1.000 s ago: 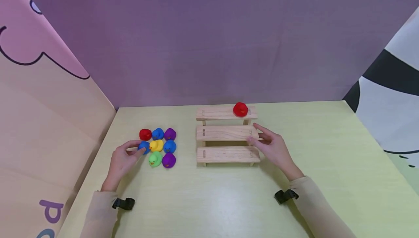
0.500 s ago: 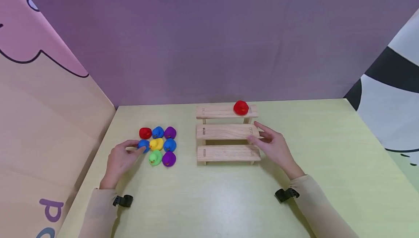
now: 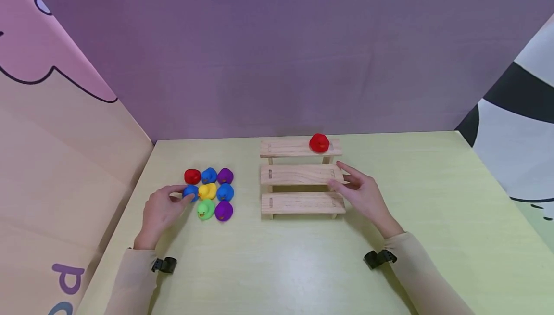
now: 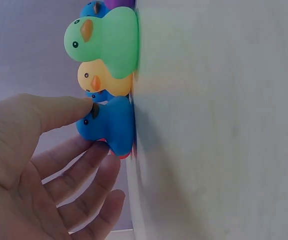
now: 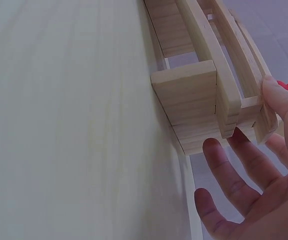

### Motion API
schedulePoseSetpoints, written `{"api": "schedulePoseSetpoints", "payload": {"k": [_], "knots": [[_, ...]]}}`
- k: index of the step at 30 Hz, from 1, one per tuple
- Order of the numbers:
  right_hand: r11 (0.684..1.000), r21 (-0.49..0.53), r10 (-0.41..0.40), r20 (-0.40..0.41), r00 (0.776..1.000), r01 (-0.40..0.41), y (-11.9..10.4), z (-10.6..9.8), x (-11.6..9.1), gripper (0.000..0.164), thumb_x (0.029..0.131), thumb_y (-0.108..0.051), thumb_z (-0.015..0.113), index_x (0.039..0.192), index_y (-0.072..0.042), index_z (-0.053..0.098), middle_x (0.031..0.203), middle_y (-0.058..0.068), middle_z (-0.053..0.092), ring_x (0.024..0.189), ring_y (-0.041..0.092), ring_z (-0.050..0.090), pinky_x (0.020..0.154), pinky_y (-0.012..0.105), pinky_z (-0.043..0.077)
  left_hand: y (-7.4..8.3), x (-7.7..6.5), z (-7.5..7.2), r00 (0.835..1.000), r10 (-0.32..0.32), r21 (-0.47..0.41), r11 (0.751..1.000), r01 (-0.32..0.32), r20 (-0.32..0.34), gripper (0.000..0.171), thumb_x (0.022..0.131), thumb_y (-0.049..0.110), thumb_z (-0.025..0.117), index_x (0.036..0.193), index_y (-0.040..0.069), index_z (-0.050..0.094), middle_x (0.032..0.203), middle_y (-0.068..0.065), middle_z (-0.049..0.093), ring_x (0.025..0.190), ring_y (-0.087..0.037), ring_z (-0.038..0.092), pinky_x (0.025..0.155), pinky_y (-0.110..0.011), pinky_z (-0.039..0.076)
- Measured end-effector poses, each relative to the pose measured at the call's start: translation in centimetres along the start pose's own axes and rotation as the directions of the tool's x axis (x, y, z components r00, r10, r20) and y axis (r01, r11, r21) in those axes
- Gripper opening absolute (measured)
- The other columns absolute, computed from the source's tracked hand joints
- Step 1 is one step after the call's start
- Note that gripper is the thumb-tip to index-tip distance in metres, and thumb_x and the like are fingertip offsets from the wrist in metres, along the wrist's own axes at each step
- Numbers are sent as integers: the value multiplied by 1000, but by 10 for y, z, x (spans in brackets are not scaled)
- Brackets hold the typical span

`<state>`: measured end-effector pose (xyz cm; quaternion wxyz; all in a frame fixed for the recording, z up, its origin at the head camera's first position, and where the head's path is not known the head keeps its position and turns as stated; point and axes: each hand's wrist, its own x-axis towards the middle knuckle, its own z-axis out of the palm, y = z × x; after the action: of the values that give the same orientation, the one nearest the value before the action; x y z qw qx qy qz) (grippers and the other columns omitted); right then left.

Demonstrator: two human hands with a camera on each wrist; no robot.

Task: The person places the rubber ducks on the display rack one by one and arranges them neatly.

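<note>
Just left of the centre of the head view, the left hand (image 3: 163, 211) pinches a blue duck (image 3: 190, 192) between thumb and forefinger, the gap between them only as wide as the duck's head; in the left wrist view the other fingers hang loosely spread and the duck sits upright on the counter (image 3: 285, 262). It is tucked close beside the yellow duck (image 3: 207, 191), with the green duck (image 3: 206, 209) below and a red duck (image 3: 192, 176) above in the frame, so a straight upward lift seems wiser than a sideways drag. A light, level pinch should be enough. At mid-frame the right hand (image 3: 361, 194) holds the right end of the middle step of the wooden rack (image 3: 296, 174), thumb and forefinger partly closed on it; pressing gently should keep the rack steady.
</note>
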<state>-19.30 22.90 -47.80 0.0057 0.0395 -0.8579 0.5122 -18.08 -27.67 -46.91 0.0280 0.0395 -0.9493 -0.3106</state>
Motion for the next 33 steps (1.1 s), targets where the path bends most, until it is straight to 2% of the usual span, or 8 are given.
{"api": "schedulePoseSetpoints", "payload": {"k": [4, 12, 22, 29, 33], "knots": [[1000, 4, -4, 2, 1000, 4, -2, -1, -1, 71, 99, -39, 77, 161, -20, 49, 137, 23, 71, 120, 37, 74, 89, 11, 51, 1, 0, -1, 1000, 0, -6, 1000, 0, -10, 43, 99, 35, 76, 132, 8, 75, 118, -18, 79, 93, -32, 75, 65, -30, 50], [1000, -17, -4, -7, 1000, 4, -2, -1, -1, 71, 99, -41, 77, 161, -20, 49, 137, 21, 72, 119, 35, 75, 93, 20, 54, 3, -2, -7, 1000, 5, -9, 1000, -5, -11, 44, 99, 37, 74, 132, 8, 74, 115, -15, 79, 86, -26, 73, 63, -31, 49], [1000, -8, -3, -5, 1000, 3, -2, -1, -1, 71, 99, -39, 77, 161, -21, 49, 136, 22, 72, 119, 35, 75, 89, 11, 50, 6, -4, -14, 999, 14, -54, 998, -17, -46, 43, 99, 36, 75, 132, 8, 74, 108, -14, 78, 72, -21, 61, 54, -29, 44], [1000, -7, 3, -2, 1000, -3, -2, -1, -1, 71, 99, -38, 77, 162, -22, 48, 137, 22, 71, 119, 35, 74, 87, 11, 51, 10, -5, -13, 995, 56, -91, 994, -64, -87, 40, 97, 36, 78, 128, 10, 76, 96, -11, 74, 63, -19, 53, 49, -28, 35], [1000, -11, 8, -10, 1000, -8, -3, 0, -2, 71, 98, -40, 78, 161, -23, 49, 136, 21, 72, 121, 35, 74, 89, 11, 50, 13, -5, -10, 991, 78, -106, 990, -90, -112, 39, 97, 35, 79, 127, 10, 76, 78, -8, 63, 61, -18, 50, 50, -28, 34]]}}
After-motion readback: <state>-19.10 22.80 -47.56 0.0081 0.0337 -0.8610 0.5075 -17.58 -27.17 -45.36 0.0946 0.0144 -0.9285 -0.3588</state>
